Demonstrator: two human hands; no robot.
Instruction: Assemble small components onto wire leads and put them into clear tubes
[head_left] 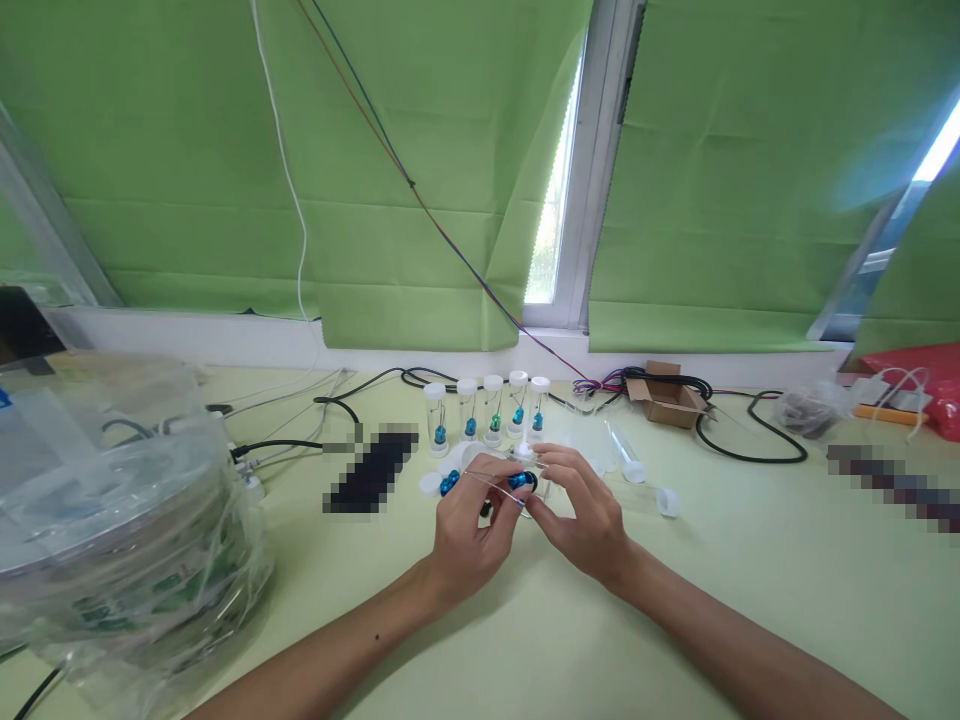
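Bare forearms (337, 640) enter from 8 and 4 o'clock, the left hand (474, 520) clamped on a blue metallic piece (521, 481); whether the right hand (589, 515), at its 3 o'clock, grips too, I cannot tell. A slack pinch could drop it; a forward nudge could topple 5 capped clear tubes (493, 408) towards 11 o'clock.
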